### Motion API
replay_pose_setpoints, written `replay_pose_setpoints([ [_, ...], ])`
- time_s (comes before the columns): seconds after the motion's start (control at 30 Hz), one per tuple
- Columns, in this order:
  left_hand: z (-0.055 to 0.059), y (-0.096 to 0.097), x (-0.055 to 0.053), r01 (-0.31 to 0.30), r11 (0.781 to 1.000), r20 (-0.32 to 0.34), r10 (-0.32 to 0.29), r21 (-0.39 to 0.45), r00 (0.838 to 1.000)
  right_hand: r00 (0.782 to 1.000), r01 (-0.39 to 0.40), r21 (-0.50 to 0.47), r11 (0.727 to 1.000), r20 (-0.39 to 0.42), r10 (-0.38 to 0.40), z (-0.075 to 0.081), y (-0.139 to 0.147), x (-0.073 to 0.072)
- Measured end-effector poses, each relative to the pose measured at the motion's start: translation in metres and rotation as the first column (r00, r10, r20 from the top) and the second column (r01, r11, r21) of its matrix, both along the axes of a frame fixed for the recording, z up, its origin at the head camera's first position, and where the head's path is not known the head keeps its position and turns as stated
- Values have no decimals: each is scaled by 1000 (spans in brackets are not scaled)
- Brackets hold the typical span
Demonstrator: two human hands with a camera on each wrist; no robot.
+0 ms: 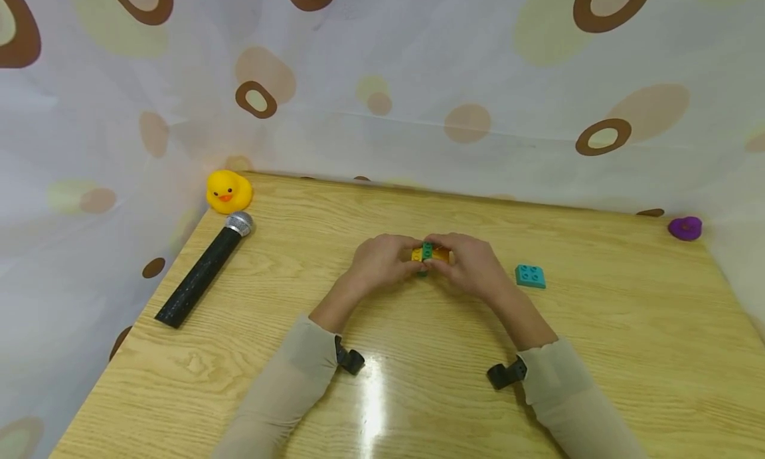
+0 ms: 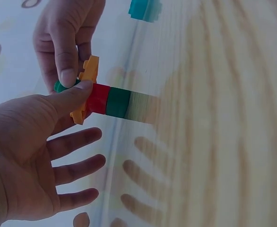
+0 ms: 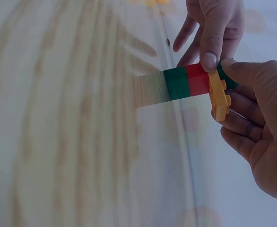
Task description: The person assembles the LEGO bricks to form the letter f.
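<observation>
Both hands meet at a small upright stack of toy building bricks on the wooden table. A green brick (image 2: pixel 117 101) forms the bottom, with a red brick (image 2: pixel 99 98) on it. Across the red one lies a long orange-yellow brick (image 3: pixel 218 97), topped by a smaller green brick (image 1: pixel 427 250). My left hand (image 1: pixel 382 263) pinches the stack at the orange brick, its other fingers spread in the left wrist view. My right hand (image 1: pixel 475 263) pinches the top green brick, thumb on the near side. Its index fingertip is hidden behind the bricks in the right wrist view.
A teal brick (image 1: pixel 530 276) lies just right of the right hand. At the left edge are a black microphone (image 1: pixel 200 273) and a yellow rubber duck (image 1: pixel 228 192). A small purple toy (image 1: pixel 685 228) sits at the far right corner. A patterned curtain (image 1: pixel 418 80) hangs behind the table.
</observation>
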State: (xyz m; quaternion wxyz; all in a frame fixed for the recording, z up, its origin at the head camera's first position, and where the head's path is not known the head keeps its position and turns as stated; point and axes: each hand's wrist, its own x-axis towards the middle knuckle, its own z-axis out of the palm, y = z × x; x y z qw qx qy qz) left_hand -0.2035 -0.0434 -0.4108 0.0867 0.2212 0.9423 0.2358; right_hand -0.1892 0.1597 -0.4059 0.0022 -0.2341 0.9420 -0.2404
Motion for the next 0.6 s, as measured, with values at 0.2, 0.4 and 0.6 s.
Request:
replay_pose_setpoints([
  [0.2,0,-1,3,-30,1000,16,30,-8,999,1000,22,0,1000,13,-22,-1,0,1],
  [0.4,1,2,3,-30,999,9,31,-27,999,998,7,-7,1000,64,-7,2,12,0],
  [0.6,1,3,3,-48,998,16,48,-52,999,996,37,-57,998,89,-32,11,45,1],
])
